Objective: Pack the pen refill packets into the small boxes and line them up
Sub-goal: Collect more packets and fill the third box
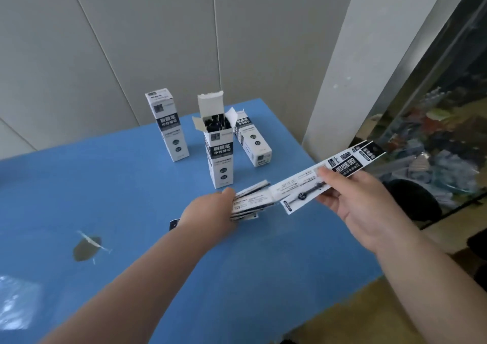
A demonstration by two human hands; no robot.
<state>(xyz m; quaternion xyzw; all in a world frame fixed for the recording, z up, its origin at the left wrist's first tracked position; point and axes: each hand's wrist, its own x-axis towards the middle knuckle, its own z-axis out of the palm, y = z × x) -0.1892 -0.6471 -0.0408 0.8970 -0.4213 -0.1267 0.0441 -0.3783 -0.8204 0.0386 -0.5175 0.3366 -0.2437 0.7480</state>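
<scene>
While we've got one pen refill packet (326, 176) pinched in our right hand (361, 206), thumb on top and fingers under it, held in the air off the table's right side, the rest of the packets (250, 201) lie in a loose fan on the blue table (131, 185) just in front of the open box (218, 156). Our left hand (210, 212) is down on that pile with fingers reaching over the near ends; we honestly can't tell if it's gripping any or just resting there.

The open box stands upright with its flap up, and dark refill ends already show inside, so it looks partly filled. Two closed boxes sit behind it: one upright on the left (167, 125), one leaning or lying on the right (253, 141).

Tip for this step: turn the packet vertical, aim past the side flaps, and steady the box so it doesn't tip.
</scene>
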